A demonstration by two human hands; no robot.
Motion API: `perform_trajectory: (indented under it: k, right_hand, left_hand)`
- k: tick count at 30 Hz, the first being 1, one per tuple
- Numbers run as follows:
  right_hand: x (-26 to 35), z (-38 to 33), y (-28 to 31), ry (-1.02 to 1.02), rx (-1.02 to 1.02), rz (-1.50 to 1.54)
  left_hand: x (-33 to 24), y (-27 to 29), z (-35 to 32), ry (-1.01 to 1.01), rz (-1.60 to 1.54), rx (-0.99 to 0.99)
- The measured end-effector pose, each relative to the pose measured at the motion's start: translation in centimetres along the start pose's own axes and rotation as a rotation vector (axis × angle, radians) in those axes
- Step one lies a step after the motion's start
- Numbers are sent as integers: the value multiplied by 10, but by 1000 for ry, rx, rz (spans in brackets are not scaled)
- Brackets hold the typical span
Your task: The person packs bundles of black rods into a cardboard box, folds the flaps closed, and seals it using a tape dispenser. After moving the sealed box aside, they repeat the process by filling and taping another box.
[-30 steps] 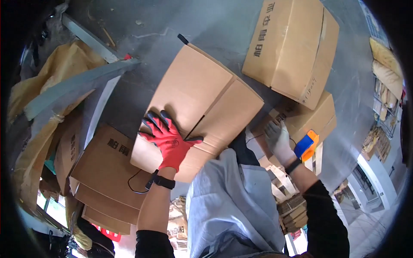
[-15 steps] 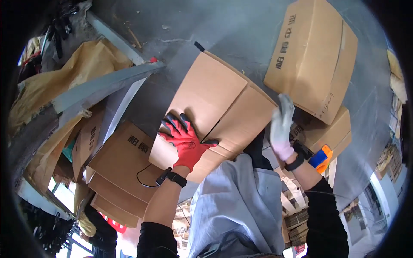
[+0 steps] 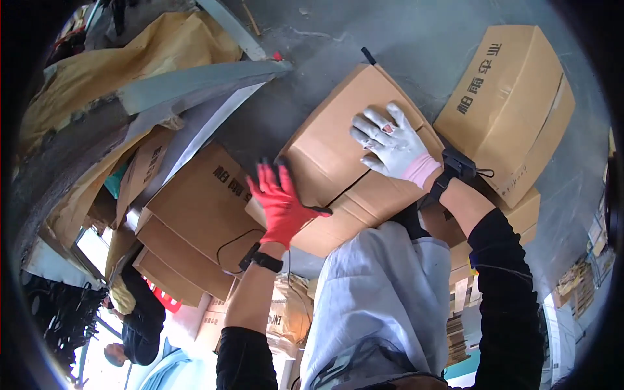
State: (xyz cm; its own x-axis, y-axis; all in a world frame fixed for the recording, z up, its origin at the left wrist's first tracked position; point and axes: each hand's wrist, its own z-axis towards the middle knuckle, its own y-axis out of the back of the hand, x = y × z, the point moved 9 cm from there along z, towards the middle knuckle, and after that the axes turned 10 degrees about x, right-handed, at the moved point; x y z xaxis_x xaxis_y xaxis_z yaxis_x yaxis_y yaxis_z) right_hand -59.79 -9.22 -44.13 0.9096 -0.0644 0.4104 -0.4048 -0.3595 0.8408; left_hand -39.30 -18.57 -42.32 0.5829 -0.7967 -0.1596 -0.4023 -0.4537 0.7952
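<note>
A brown cardboard carton [image 3: 338, 117] stands in front of me, its top flaps folded down with a seam between them. My left hand [image 3: 283, 203], in a red glove with black fingertips, is at the carton's left side. Its fingers are spread and its thumb lies over the flap near the seam; it grasps nothing. My right hand [image 3: 390, 143], in a greyish-white glove with a pink cuff and a torn finger, lies on the top flap with fingers apart. A small black tab [image 3: 368, 56] sticks up at the carton's far corner.
A larger printed carton [image 3: 504, 97] stands at the right, over another box. Folded cardboard [image 3: 188, 208] leans at the left beside a grey metal beam [image 3: 195, 81] draped with brown paper [image 3: 149, 52]. Another person [image 3: 140, 318] is at the lower left. Grey floor [image 3: 403, 29] lies beyond.
My right hand has moved from the carton's right side onto its top flap. My left hand has slid from the top toward the left edge. The view has shifted, and an orange-and-blue object has left sight.
</note>
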Motion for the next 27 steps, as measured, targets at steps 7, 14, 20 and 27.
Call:
perform_trajectory:
  k: [7, 14, 20, 27]
  right_hand:
    - [6, -8, -11, -9, -48, -80]
    - [3, -21, -16, 9, -134, -66]
    - [4, -17, -12, 31, -180, -34]
    - [2, -21, -7, 79, -261, 61]
  left_hand:
    - [29, -24, -12, 118, -4, 21]
    - [29, -30, -31, 16, -76, 11]
    - [47, -58, -55, -133, 129, 187]
    - [37, -56, -54, -144, 102, 180]
